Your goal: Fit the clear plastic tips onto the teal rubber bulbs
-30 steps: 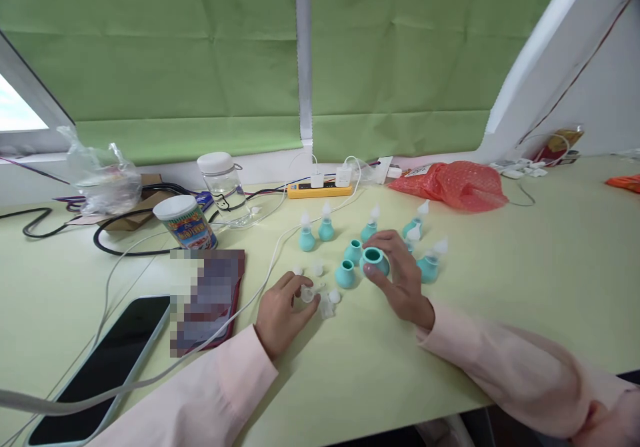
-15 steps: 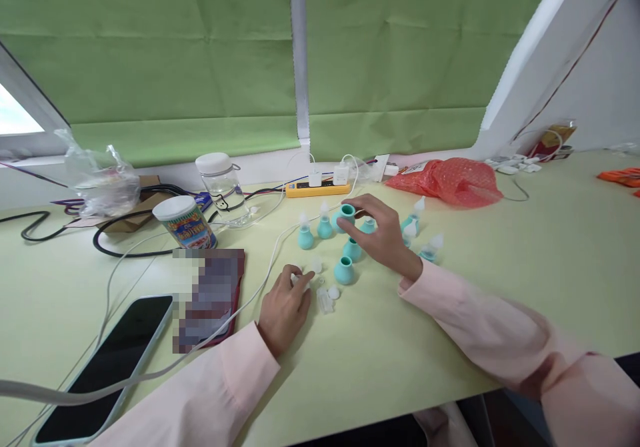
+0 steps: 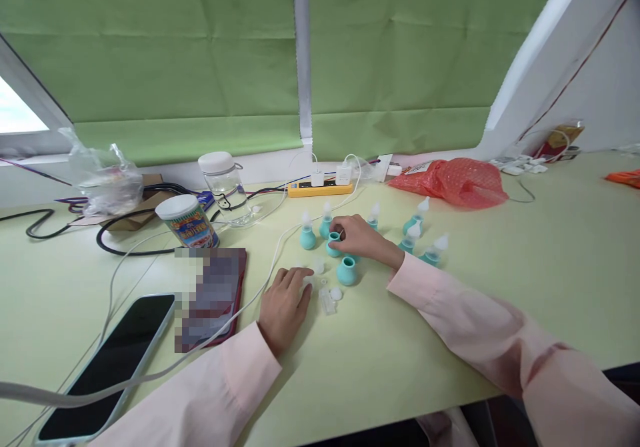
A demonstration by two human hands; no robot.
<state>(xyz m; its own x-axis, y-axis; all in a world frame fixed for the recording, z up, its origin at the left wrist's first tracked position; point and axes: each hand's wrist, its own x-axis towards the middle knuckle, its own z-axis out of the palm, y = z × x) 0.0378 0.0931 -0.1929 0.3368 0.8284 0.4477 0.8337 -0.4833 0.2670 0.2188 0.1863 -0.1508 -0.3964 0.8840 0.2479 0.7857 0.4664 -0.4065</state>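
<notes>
My right hand (image 3: 357,239) pinches a teal rubber bulb (image 3: 333,245) by its open neck, low among the other bulbs. Closer to me stands another teal bulb (image 3: 347,271), its mouth facing up with nothing in it. My left hand (image 3: 285,305) lies on the table, fingers apart and slightly bent, with the fingertips at some small clear plastic pieces (image 3: 319,267). Just right of those fingers are a clear plastic tube part (image 3: 327,302) and a round whitish cap (image 3: 336,293). Several bulbs fitted with clear pointed tips, such as one nasal aspirator (image 3: 308,233), stand behind and to the right.
A white cable (image 3: 260,287) crosses the table beside my left hand. Two phones lie left, one with a dark screen (image 3: 107,367). Behind are a printed canister (image 3: 187,223), a clear bottle (image 3: 225,190), a yellow power strip (image 3: 320,189) and a red bubble-wrap bag (image 3: 455,181).
My right hand has lowered the teal bulb towards me and slightly left, bringing it down among the others. My left hand stays in place, its fingers a little straighter.
</notes>
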